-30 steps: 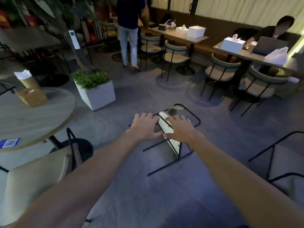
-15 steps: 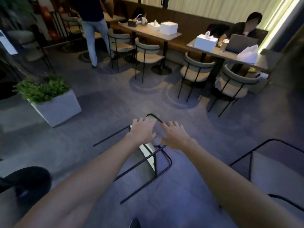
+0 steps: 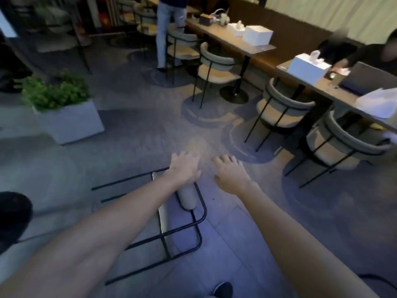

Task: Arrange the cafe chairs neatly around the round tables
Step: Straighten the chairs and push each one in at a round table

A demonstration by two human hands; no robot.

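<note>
Cafe floor [image 3: 137, 134]: chair [image 3: 187, 198] alone in open, not yet placed; task looks early. My left grip [image 3: 185, 168], right grip [image 3: 233, 174] spread wide, empty.

the chair [image 3: 187, 197] is framed in black and padded in pale beige. the floor [image 3: 133, 134] is laid in dull grey tiles. the planter [image 3: 71, 123] is coloured light grey, the plant [image 3: 53, 93] green. the boxes [image 3: 257, 35] are shown white, the tables [image 3: 227, 34] brown. the far chairs [image 3: 217, 67] are backed in grey and seated in tan.
</note>
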